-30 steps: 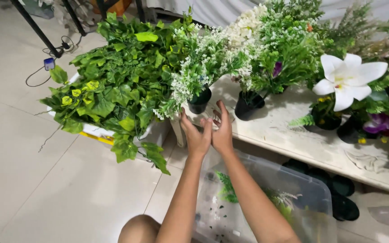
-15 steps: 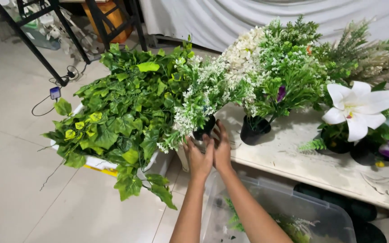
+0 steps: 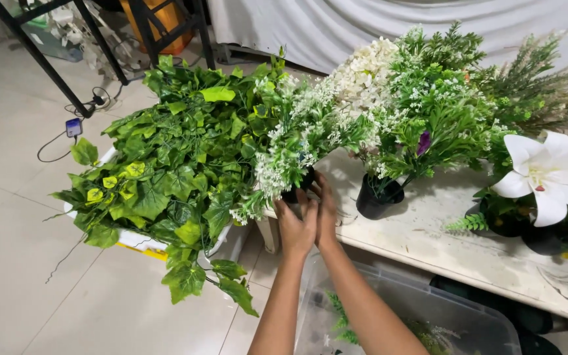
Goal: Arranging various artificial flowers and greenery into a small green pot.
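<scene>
Both hands are up at the near corner of the pale tabletop (image 3: 428, 243), wrapped around a small black pot (image 3: 297, 190) of white-flowered artificial sprigs (image 3: 290, 141). The left hand (image 3: 295, 227) cups the pot from below and in front, fingers closed against it; the right hand (image 3: 327, 210) presses on its right side. The pot sits right at the tabletop's edge, though the foliage hides so much of it that I cannot tell whether it rests on the surface or hangs in the grip.

The sprigs lean heavily leftward over the white tray of ivy leaves (image 3: 165, 171) on the floor, so the weight seems off-centre; a loose hold could let the pot tip out over the edge. A second black pot (image 3: 377, 197) stands just beside it on the right, its greenery mingling with the first, and tangled stems could drag that one over. A clear plastic bin (image 3: 442, 315) lies open under the forearms
</scene>
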